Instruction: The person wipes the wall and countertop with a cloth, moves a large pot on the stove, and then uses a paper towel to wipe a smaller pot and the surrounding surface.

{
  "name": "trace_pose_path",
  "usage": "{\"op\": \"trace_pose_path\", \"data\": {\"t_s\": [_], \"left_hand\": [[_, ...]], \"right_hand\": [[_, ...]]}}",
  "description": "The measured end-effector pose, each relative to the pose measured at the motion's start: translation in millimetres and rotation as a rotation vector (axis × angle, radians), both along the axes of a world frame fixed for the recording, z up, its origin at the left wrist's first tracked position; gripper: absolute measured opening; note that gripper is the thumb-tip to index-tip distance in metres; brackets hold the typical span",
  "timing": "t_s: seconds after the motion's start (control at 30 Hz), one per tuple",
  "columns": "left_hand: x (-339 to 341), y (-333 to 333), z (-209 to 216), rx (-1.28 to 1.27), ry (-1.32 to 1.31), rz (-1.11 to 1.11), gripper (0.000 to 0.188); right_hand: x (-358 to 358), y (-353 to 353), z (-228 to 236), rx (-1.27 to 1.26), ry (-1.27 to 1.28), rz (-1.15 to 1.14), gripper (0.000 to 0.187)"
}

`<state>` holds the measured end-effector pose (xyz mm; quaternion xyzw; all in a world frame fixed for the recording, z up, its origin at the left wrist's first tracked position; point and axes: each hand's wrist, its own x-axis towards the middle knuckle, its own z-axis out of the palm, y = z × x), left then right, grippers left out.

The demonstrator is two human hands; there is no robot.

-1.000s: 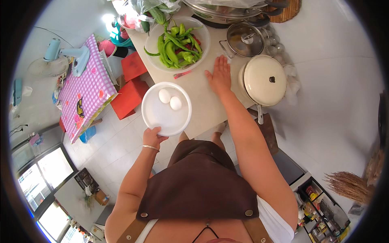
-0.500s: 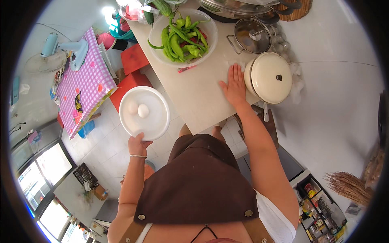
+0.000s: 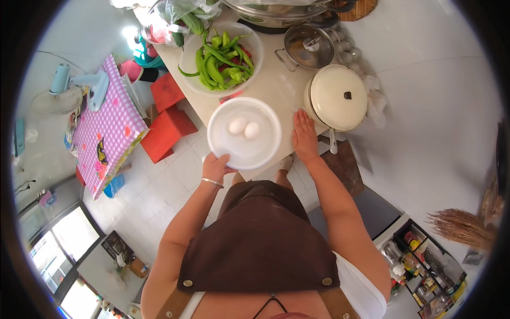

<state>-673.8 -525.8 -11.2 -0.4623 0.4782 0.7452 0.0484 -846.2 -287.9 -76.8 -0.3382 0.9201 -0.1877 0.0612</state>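
My left hand (image 3: 216, 168) grips the near rim of a round white bowl (image 3: 248, 154), thumb over the edge. Two pale eggs (image 3: 252, 129) lie side by side in it. The bowl is over the front part of the light-topped table (image 3: 274, 85); whether it touches the top I cannot tell. My right hand (image 3: 305, 137) rests flat near the right table edge, fingers stretched out, holding nothing. Just beyond its fingertips stands a cream lidded pot (image 3: 334, 98) with a handle pointing toward me.
Behind the bowl sits a clear bowl of green peppers (image 3: 218, 69). A glass-lidded pot (image 3: 309, 47) and a large steel pan (image 3: 281, 13) stand farther back. Red stools (image 3: 167, 133) and a checked-cloth table (image 3: 114, 119) with a fan (image 3: 95, 85) are to the left.
My left hand has carried the bowl rightward from beside the table to over its front part. The eggs now lie closer together. My right hand still lies flat near the cream pot.
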Motion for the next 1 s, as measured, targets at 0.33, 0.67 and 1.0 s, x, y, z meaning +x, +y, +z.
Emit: {"op": "trace_pose_path", "data": {"t_s": [0.33, 0.67, 1.0], "left_hand": [[-70, 30, -42, 0.022, -0.034, -0.170, 0.025], [-104, -53, -8, -0.172, 0.004, 0.171, 0.038], [-150, -85, 0, 0.012, 0.180, 0.377, 0.043]], "right_hand": [[69, 43, -23, -0.244, -0.074, -0.010, 0.051], [123, 7, 17, -0.335, -0.448, 0.237, 0.053], [116, -62, 50, -0.378, -0.502, 0.328, 0.057]]}}
